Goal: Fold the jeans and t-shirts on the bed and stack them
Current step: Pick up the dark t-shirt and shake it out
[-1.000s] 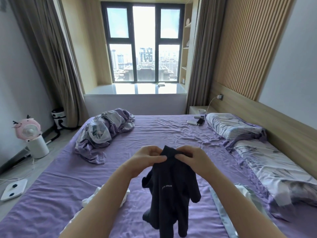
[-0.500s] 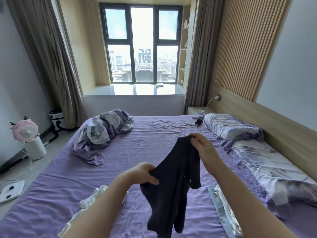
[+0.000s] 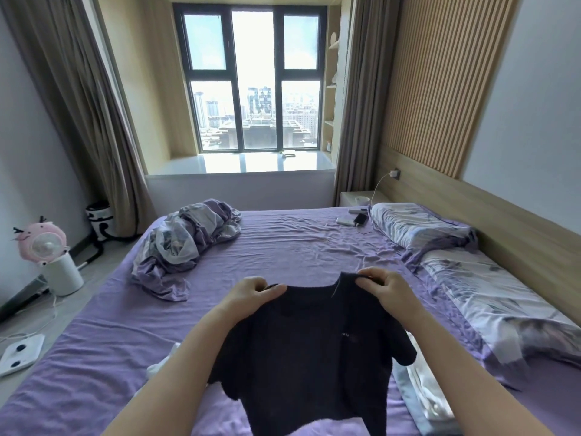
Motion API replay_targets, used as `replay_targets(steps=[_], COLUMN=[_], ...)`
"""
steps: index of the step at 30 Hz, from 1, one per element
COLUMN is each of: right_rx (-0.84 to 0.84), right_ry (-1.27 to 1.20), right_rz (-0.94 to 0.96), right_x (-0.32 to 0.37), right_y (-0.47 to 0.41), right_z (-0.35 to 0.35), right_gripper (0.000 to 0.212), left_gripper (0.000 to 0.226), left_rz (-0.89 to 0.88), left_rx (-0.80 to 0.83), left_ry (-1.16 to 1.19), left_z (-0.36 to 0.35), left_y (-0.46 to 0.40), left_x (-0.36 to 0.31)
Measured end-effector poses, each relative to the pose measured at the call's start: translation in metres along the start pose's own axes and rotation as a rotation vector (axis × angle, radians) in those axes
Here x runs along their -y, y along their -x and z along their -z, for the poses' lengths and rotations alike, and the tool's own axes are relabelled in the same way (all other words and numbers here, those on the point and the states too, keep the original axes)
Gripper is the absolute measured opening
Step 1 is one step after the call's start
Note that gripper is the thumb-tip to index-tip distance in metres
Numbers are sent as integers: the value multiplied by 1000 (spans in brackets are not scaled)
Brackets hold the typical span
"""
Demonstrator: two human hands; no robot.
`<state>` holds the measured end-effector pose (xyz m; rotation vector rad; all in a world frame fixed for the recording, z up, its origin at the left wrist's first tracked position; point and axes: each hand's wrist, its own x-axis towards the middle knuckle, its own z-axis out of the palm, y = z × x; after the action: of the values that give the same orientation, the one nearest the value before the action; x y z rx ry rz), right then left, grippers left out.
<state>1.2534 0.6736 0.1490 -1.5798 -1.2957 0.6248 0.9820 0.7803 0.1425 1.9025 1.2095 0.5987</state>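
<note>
Pinching the dark t-shirt (image 3: 309,350) by its shoulders, left hand (image 3: 254,295) and right hand (image 3: 385,289) grip it above the bed (image 3: 298,243).

Both bare forearms reach forward from the bottom of the view, and the two hands are at about the same height, a little apart. The left hand (image 3: 251,292) has its fingers curled and its thumb pressed toward them, and it pinches one shoulder of the t-shirt (image 3: 309,357). The right hand (image 3: 385,286) also has bent fingers, knuckles up, and it pinches the other shoulder. The right hand is slightly further forward than the left one.
</note>
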Motion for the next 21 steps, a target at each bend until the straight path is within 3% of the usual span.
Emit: replay_targets(steps=[5, 8, 12, 15, 17, 19, 21], right_rx=[-78, -164, -158, -145, -153, -166, -156], right_ry=[96, 137, 207, 188, 165, 127, 110], right_rz=[40, 94, 110, 98, 110, 108, 118], right_x=[-3, -3, -6, -10, -11, -9, -6], right_y=[-1, -1, -1, 0, 4, 9, 14], right_z=[6, 4, -4, -8, -9, -10, -11], right_gripper=[14, 18, 15, 12, 10, 11, 12], left_gripper=[61, 66, 63, 48, 26, 6, 11], left_rz=[-85, -136, -192, -66, -11, 45, 80], left_rx=[-257, -321, -30, 269, 467, 519, 407], left_ry=[-357, -370, -206, -32, 48, -1, -121], left_z=[5, 13, 31, 47, 56, 59, 55], left_y=[6, 9, 14, 25, 31, 37, 41], left_x=[-4, -13, -27, -29, -23, -17, -11])
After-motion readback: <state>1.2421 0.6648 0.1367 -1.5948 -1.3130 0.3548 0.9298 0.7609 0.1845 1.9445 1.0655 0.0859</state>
